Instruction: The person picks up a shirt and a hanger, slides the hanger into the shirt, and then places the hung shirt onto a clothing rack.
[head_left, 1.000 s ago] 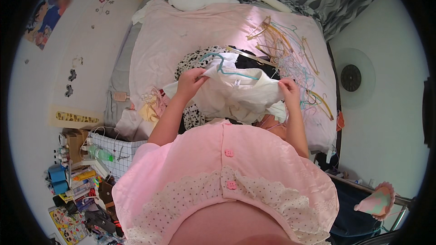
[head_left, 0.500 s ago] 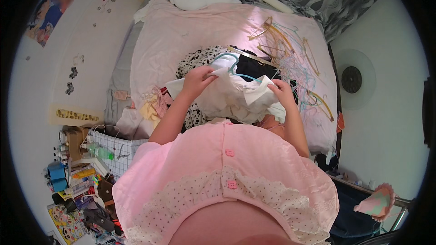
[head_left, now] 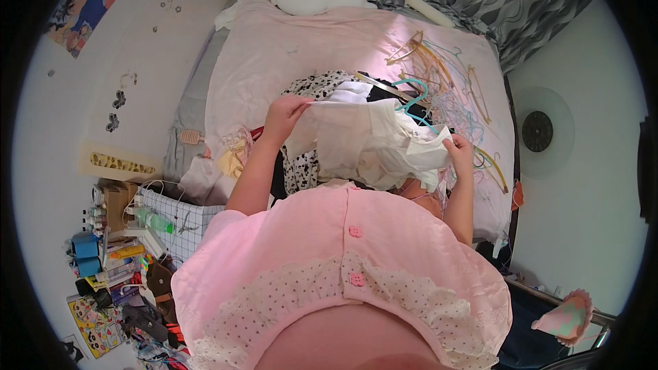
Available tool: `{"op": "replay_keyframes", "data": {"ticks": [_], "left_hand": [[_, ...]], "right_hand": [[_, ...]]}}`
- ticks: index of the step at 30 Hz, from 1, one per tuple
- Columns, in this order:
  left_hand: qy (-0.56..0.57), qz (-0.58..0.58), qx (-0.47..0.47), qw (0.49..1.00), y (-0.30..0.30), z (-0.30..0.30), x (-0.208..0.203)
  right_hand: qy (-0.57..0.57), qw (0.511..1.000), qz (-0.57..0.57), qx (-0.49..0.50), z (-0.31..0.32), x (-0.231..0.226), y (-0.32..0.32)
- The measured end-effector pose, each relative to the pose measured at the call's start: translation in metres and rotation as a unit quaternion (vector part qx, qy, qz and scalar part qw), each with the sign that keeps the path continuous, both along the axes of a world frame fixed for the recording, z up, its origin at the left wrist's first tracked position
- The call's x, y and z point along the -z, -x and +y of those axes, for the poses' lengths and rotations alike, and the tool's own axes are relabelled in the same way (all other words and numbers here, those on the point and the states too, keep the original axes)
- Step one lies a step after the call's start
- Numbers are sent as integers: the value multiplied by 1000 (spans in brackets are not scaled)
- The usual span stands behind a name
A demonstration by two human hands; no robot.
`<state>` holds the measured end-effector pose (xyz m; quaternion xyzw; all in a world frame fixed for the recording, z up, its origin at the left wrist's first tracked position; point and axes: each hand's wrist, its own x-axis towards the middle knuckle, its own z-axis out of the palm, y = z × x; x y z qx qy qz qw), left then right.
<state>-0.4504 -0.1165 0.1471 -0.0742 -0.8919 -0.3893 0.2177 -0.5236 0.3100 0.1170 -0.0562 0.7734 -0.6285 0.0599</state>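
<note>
A white collared garment (head_left: 353,133) is stretched between my two hands above the bed. My left hand (head_left: 286,115) pinches its upper left edge and pulls it out flat. At the other end, my right hand (head_left: 460,151) grips the garment near its collar. A teal hanger (head_left: 411,84) is inside the garment, its hook sticking up at the neck; the rest is mostly covered by cloth. Behind and below lie a black-and-white patterned cloth (head_left: 319,84) and other dark and white clothes, partly hidden by the garment.
Several loose hangers (head_left: 445,65) lie tangled on the right side of the pink bed (head_left: 253,55). Small pink and yellow cloths (head_left: 236,154) and a pink hairbrush (head_left: 191,137) are at the left. A checked fabric bin (head_left: 188,223) stands beside assorted items at lower left.
My left hand has shifted to the garment's far left edge and spread it wider. My right hand has moved right, and the hanger has shifted right with the garment.
</note>
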Motion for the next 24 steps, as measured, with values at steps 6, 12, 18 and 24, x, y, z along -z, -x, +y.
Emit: {"op": "replay_keyframes", "data": {"ticks": [6, 12, 18, 24], "left_hand": [[66, 152, -27, 986, -2, 4, -16], [55, 69, -66, 994, 1, -11, -5], [-306, -82, -54, 947, 2, -30, 3], [-207, -128, -35, 969, 12, -26, 18]], "right_hand": [[-1, 998, 20, 63, -4, -8, -1], [-8, 998, 24, 49, 4, -7, 2], [-6, 995, 52, 83, 21, -13, 6], [13, 996, 51, 71, 37, -10, 6]]}}
